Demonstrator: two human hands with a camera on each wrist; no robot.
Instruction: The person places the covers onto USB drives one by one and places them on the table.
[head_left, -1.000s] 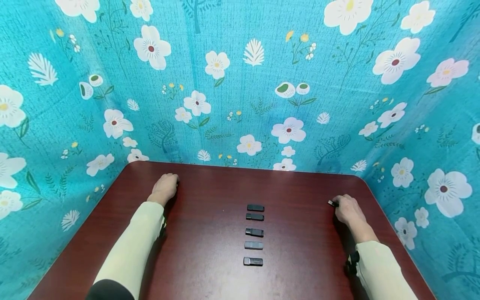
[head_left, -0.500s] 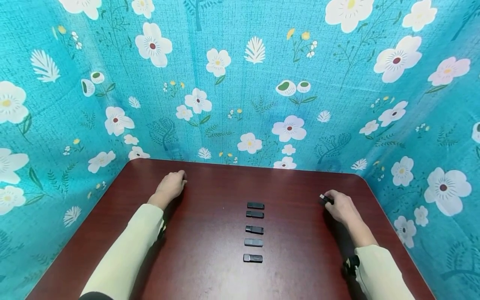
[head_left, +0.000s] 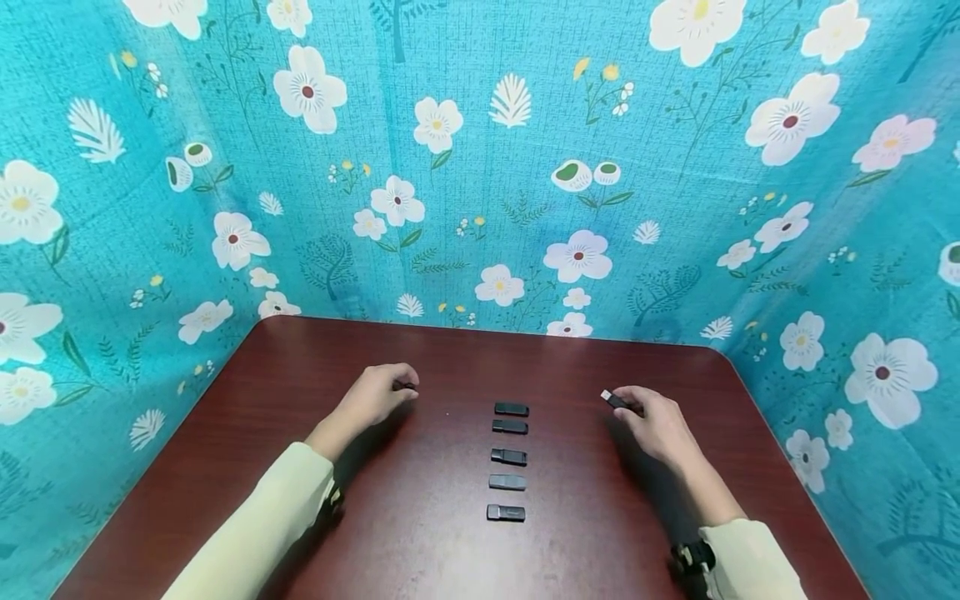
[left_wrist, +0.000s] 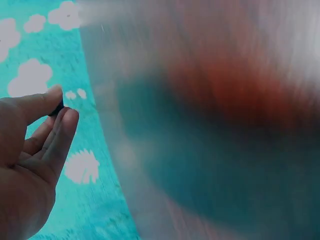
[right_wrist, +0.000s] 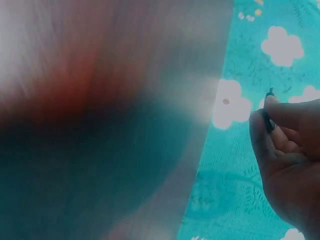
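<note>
My right hand (head_left: 660,425) pinches a black USB flash drive (head_left: 618,402) between thumb and fingers, its silver plug bare and pointing left, above the right part of the table. In the right wrist view the same drive (right_wrist: 269,117) shows edge-on at the fingertips. Across from it, my left hand (head_left: 375,395) pinches a small black piece (left_wrist: 58,108), mostly covered by the fingers, so its kind is unclear. Between the hands, several USB flash drives lie in a column on the table, from a black one (head_left: 512,409) at the far end to a silver-ended one (head_left: 506,512) nearest me.
The dark red table (head_left: 420,550) has rounded far corners. A turquoise flowered cloth (head_left: 465,183) hangs behind it and along both sides. A dark device (head_left: 693,557) sits on the right wrist. Large blurred patches fill much of both wrist views.
Both hands have moved inward toward the column of drives, the left to the right and the right to the left, each keeping its piece. The drives on the table stay in place.
</note>
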